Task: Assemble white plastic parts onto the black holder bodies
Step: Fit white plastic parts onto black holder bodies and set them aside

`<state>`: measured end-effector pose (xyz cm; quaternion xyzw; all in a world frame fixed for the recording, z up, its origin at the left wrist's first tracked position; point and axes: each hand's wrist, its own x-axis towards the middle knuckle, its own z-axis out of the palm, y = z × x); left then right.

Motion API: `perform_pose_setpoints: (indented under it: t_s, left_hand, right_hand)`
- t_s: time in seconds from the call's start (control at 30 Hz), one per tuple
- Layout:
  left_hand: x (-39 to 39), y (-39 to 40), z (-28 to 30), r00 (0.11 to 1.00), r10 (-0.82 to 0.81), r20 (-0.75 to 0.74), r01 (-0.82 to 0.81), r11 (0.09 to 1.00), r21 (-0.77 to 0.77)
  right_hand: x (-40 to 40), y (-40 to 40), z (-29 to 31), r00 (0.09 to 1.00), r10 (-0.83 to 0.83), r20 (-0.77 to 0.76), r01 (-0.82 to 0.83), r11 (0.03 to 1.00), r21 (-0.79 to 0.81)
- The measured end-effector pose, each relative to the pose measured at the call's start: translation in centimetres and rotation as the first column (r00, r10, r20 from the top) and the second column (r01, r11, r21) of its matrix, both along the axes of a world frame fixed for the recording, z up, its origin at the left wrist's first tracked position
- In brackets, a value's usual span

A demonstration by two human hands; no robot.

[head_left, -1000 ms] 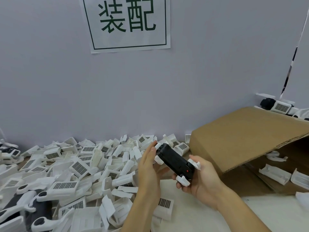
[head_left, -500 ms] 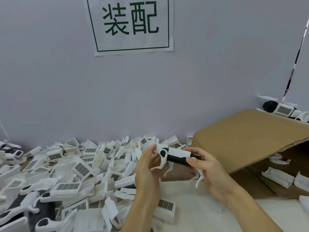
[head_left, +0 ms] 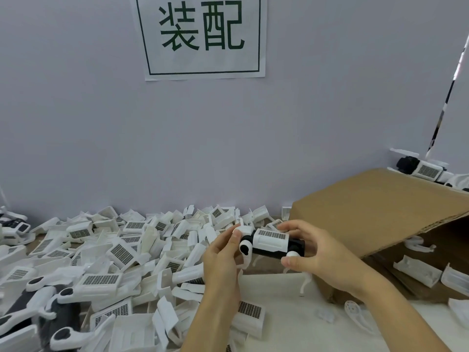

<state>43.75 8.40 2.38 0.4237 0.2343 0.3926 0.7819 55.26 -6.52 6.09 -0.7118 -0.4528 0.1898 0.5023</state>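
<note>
I hold a black holder body (head_left: 294,246) level above the table, a white grilled cover (head_left: 270,240) sitting on its top face. White arms hang from its two ends. My left hand (head_left: 223,257) grips the left end, thumb on the white cap. My right hand (head_left: 317,252) grips the right end, with fingers over the top and thumb under the front. A heap of loose white plastic parts (head_left: 121,252) covers the table to the left.
An open cardboard box (head_left: 375,209) lies on its side at the right, white parts inside. Finished black-and-white holders lie at bottom left (head_left: 38,308) and behind the box (head_left: 421,168). A paper sign (head_left: 203,36) hangs on the grey wall.
The holder was turned from black side up to white grilled cover up, and now lies level. Both hands shifted their hold to its ends.
</note>
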Motion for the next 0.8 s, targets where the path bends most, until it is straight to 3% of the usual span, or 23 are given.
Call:
perform_pose_setpoints:
  t_s: [0.1, 0.17, 0.33, 0.47, 0.57, 0.67, 0.73, 0.8]
  left_hand:
    - [-0.4, 0.2, 0.6, 0.999, -0.031, -0.021, 0.032, 1.000, 0.002]
    - [-0.4, 0.3, 1.0, 0.998, -0.024, -0.055, 0.026, 0.999, 0.039]
    - [-0.4, 0.8, 1.8, 0.982, 0.076, -0.170, -0.053, 0.989, 0.136]
    - [-1.0, 1.5, 2.8, 0.970, 0.088, -0.225, -0.045, 0.981, 0.191]
    - [-1.4, 1.8, 3.8, 0.970, 0.082, -0.228, -0.022, 0.967, 0.256]
    - [-1.8, 1.8, 4.5, 0.947, 0.160, -0.280, -0.045, 0.926, 0.375]
    - [-2.2, 1.7, 5.0, 0.926, 0.225, -0.303, -0.060, 0.880, 0.471]
    - [-2.7, 1.2, 5.6, 0.912, 0.245, -0.328, -0.028, 0.837, 0.547]
  right_hand:
    - [0.1, 0.4, -0.2, 0.977, -0.017, 0.212, 0.063, 0.975, -0.214]
    - [-0.1, 0.7, -0.2, 0.952, -0.046, 0.303, 0.134, 0.951, -0.277]
    - [-1.7, 1.7, -0.3, 0.852, -0.100, 0.514, 0.233, 0.951, -0.202]
    - [-2.3, 2.3, -1.0, 0.827, -0.157, 0.541, 0.267, 0.954, -0.133]
    - [-1.7, 2.3, -1.4, 0.936, -0.209, 0.283, 0.218, 0.976, -0.001]
    - [-1.0, 1.8, -1.1, 0.964, -0.237, -0.121, 0.247, 0.966, 0.070]
    - [-0.6, 1.6, -0.1, 0.890, -0.183, -0.419, 0.263, 0.954, 0.143]
    - [-0.4, 1.1, 1.4, 0.756, -0.115, -0.644, 0.321, 0.923, 0.212]
